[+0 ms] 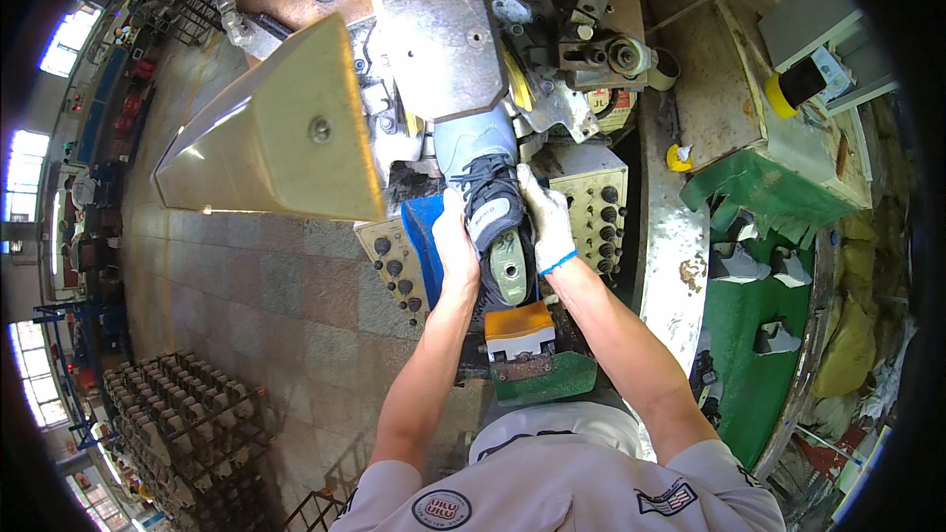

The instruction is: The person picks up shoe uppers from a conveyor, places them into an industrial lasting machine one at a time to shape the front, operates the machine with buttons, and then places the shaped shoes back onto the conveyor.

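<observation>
A dark, laced shoe upper [490, 177] with a grey toe is stretched over a green shoe last [509, 268]. Its toe points away from me, under the metal head plate [440, 44] of a machine. My left hand [456, 242] is closed along the shoe's left side; that hand looks bare. On the opposite side, my right hand [548, 219], in a white glove with a blue cuff, grips the shoe too. The palm sides of both hands are hidden against it. Just below the heel end sits an orange-topped machine pad [519, 321].
A large angled metal guard [286, 128] juts out at the left of the machine head. Panels of black knobs [608, 217] flank the shoe. To the right, a green-lined rack [749, 335] holds several grey shoe uppers. A loaded rack [187, 414] stands on the floor at lower left.
</observation>
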{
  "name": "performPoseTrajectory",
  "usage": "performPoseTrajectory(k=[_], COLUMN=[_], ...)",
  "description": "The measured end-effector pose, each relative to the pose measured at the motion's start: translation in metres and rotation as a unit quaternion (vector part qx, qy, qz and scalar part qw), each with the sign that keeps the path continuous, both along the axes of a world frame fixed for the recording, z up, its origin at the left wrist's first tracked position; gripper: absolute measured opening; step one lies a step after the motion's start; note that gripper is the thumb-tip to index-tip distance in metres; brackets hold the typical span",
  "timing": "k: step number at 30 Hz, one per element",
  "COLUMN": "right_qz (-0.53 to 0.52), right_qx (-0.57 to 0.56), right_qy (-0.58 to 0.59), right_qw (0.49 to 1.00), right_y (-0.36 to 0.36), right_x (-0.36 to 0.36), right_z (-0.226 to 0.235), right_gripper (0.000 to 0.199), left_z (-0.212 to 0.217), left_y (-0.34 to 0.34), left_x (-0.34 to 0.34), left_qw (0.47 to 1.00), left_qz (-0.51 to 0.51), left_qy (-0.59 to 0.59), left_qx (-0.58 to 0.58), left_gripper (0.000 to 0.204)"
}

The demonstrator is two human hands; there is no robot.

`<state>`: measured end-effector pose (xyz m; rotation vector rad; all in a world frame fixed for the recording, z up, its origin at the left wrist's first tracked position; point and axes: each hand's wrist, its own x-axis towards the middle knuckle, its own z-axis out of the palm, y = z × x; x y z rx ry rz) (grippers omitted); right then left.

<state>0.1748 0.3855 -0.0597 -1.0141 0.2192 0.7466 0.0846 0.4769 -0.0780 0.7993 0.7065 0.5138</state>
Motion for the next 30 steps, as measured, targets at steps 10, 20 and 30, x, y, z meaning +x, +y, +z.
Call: performPoseTrajectory(k=[10,20,30], right_qz=[0.041,-0.034,0.024], right_qx=[-0.056,-0.142,-0.082], right_qy=[-0.091,-0.080,-0.089], right_qw=[0.993,0.986,0.992], right_y=[-0.032,-0.264,-0.265], right_x=[0.002,-0.013,-0.011], right_z=[0.007,-0.026,-0.006], right_gripper=[0.044,0.046,0.048], left_z=[-0.033,-0.149,-0.109], left_y=[-0.008,-0.102,-0.059], left_x=[-0.027,-0.124,-0.194], left_qw=[0.994,0.730,0.834], left_qz=[0.021,-0.079,-0.148], left_qy=[0.052,0.275,0.333], left_qx=[0.096,0.620,0.415], left_gripper=[0.049,0.054,0.063])
